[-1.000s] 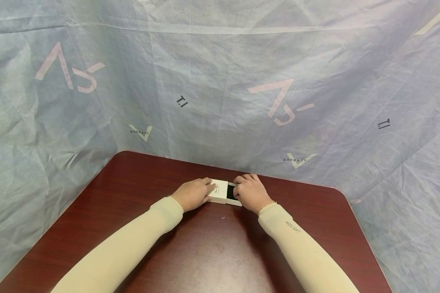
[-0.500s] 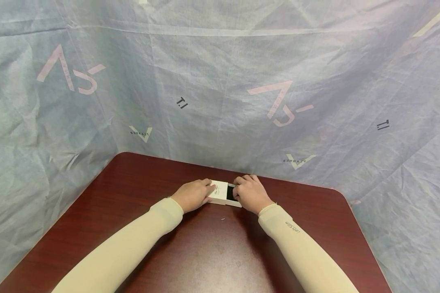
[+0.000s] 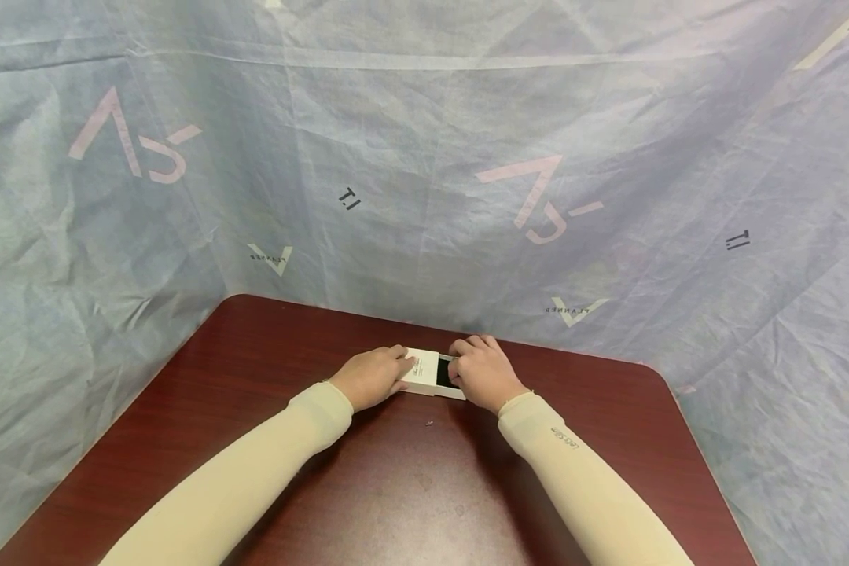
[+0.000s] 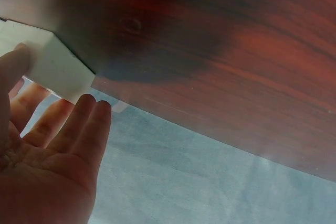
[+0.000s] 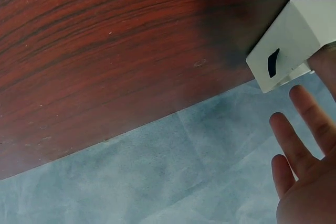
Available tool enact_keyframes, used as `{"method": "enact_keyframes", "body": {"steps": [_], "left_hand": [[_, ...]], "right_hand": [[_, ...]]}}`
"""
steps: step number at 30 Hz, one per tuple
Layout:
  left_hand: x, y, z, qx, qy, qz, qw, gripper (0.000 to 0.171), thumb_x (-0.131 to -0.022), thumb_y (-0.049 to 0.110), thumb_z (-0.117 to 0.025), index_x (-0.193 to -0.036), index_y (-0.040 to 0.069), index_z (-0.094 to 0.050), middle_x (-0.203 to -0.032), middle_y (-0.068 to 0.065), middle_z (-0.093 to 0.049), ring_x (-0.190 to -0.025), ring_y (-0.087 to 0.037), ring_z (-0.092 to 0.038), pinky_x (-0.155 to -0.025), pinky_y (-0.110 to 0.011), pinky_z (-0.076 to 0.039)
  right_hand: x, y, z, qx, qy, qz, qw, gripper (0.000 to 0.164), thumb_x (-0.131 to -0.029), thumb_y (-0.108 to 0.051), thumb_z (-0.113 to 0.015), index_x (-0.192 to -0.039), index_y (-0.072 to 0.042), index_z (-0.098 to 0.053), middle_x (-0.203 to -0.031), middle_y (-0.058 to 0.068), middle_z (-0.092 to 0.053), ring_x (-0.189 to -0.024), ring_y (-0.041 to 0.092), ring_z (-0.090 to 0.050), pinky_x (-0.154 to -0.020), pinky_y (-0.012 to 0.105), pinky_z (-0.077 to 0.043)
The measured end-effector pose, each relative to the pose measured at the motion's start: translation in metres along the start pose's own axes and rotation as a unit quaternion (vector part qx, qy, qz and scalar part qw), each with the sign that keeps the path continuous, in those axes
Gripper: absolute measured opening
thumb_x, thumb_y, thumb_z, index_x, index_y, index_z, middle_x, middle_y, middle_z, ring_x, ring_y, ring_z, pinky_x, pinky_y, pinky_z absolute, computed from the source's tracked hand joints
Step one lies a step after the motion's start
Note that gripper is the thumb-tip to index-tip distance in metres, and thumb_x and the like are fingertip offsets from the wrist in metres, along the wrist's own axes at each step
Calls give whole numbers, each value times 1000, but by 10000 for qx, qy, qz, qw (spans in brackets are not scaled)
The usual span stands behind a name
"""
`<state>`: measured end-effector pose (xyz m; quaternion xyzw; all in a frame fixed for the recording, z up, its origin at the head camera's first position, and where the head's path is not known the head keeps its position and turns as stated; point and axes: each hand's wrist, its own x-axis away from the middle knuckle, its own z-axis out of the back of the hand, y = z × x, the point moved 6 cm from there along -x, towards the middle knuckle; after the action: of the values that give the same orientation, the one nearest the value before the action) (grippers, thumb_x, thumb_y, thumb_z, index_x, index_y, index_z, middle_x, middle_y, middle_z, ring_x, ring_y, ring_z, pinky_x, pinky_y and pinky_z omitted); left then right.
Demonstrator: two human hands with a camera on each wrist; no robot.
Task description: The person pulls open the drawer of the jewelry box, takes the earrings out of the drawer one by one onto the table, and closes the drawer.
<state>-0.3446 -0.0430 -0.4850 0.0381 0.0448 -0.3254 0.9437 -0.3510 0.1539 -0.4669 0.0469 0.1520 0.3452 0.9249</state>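
Left hand (image 3: 373, 376) pinned the white box (image 3: 424, 371) to the tabletop (image 3: 255, 369) with flat fingers; right hand (image 3: 483, 372) gripped its other end.

A small white box (image 3: 424, 372) lies flat on the table (image 3: 269, 369), near the table's far edge and about midway along it. It is a flat rectangle with faint print on its top, and a black part shows at its right end. One white end face has a dark oval slot (image 5: 273, 62).
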Motion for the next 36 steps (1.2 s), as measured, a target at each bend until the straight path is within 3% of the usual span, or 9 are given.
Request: {"method": "enact_keyframes", "body": {"steps": [24, 36], "left_hand": [[0, 1, 3, 132, -117, 83, 9998, 51, -117, 34, -78, -162, 10, -73, -168, -21, -69, -150, -39, -74, -118, -51, -68], [0, 0, 1, 52, -91, 41, 9999, 51, -117, 35, -78, -161, 11, -73, -167, -20, -70, -148, -38, -75, -117, -49, -69]], "right_hand": [[3, 2, 12, 107, 226, 13, 9997, 17, -105, -18, -92, -91, -28, -91, -133, 1, -83, -123, 28, -76, -116, 52, -58], [5, 0, 18, 51, 347, 55, 9994, 16, -104, -16, -93, -93, -26, -92, -132, 1, -83, -123, 28, -76, -117, 53, -58]]}}
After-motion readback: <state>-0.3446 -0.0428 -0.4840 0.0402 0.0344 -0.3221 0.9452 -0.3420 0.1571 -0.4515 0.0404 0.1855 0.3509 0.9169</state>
